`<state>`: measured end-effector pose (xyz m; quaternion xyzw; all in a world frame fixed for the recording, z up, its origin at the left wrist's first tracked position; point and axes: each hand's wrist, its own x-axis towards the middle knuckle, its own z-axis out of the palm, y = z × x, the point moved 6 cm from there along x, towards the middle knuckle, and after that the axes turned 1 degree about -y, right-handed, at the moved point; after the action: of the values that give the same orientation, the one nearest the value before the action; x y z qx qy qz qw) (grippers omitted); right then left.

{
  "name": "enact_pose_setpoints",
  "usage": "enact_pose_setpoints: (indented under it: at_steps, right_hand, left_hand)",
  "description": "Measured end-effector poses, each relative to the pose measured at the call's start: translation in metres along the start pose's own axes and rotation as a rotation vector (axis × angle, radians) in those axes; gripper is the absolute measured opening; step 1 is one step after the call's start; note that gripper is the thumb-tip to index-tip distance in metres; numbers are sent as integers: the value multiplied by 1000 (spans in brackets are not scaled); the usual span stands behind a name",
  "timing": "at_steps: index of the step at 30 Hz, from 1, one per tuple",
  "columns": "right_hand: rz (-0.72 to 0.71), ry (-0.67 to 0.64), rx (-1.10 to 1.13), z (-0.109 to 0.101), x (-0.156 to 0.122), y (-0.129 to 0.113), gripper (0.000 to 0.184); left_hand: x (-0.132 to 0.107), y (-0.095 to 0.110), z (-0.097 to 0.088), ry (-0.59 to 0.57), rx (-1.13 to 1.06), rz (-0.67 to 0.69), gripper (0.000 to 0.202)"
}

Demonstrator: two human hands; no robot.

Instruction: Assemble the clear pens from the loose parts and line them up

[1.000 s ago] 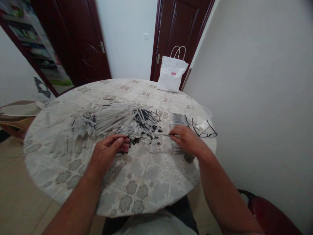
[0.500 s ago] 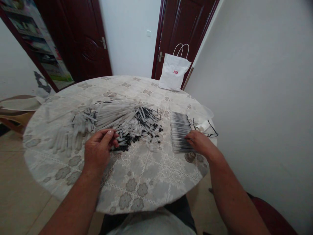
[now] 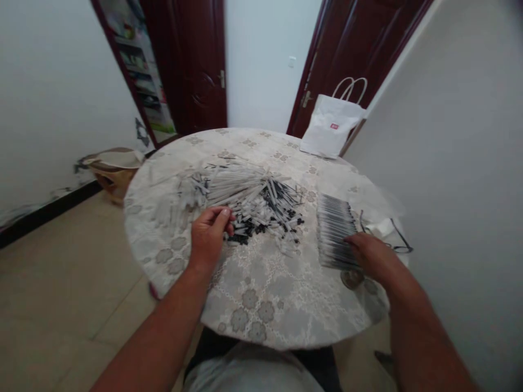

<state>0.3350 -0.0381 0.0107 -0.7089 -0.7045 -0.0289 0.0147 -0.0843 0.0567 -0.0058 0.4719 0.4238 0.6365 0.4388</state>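
My left hand (image 3: pixel 210 228) is closed at the near left edge of a heap of pen parts, thumb pressed to the curled fingers. Whatever it pinches is too small or hidden to make out. The heap has pale translucent pen barrels (image 3: pixel 231 185), dark thin refills (image 3: pixel 278 193) and small black-ended caps (image 3: pixel 245 227). On the right, a neat row of pens (image 3: pixel 335 228) lies side by side. My right hand (image 3: pixel 365 250) reaches over the right edge of this row, fingers drawn together at the pens; its grip is partly hidden.
A round table with a patterned cloth (image 3: pixel 261 294) carries everything. Eyeglasses (image 3: pixel 402 249) and a small round object (image 3: pixel 352 279) lie near my right hand. A white paper bag (image 3: pixel 333 128) stands at the back right edge. A chair (image 3: pixel 112 169) is at the left, a wall at the right.
The view has swung left, so the table appears further right. Both hands stay at nearly the same places, the left by the heap and the right at the row of pens.
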Motion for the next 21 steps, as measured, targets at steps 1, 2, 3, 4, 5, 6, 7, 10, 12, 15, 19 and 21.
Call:
enact_pose_setpoints:
  at_steps: [1, 2, 3, 4, 5, 6, 7, 10, 12, 15, 19, 21]
  right_hand:
    - [-36, 29, -6, 0, 1, -3, 35]
    - [-62, 67, -1, 0, 3, -8, 37]
    - [-102, 95, 22, 0, 5, -17, 37]
    - [-143, 111, 50, -1, 7, -28, 37]
    - [-182, 119, 78, -2, 8, -43, 37]
    - [-226, 112, 105, -3, 9, -60, 37]
    - [-268, 93, 133, -4, 9, -79, 37]
    - [-370, -8, 184, -3, 11, -132, 33]
    - [-413, -72, 178, -1, 15, -160, 30]
    - [-454, -127, 149, 2, 27, -187, 26]
    - [-491, -76, 143, -1, 50, -210, 23]
    - [-460, 15, 157, -2, 61, -214, 23]
  left_hand:
    - [-3, 2, 0, -3, 23, 4, 19]
    - [-6, 4, -1, -6, 50, 6, 20]
    - [-9, 7, -3, 1, 80, 7, 20]
    - [-13, 9, -8, 18, 107, 8, 20]
    - [-18, 12, -14, 36, 146, 12, 19]
    - [-23, 15, -23, 71, 187, 27, 18]
    - [-27, 19, -35, 113, 235, 48, 15]
    - [-36, 28, -77, 251, 414, 117, 11]
    - [-36, 28, -102, 288, 564, 134, 12]
    - [-28, 21, -120, 203, 782, 141, 16]
    - [-24, 7, -110, 32, 1085, 160, 21]
    - [-26, 0, -101, -37, 1232, 147, 24]
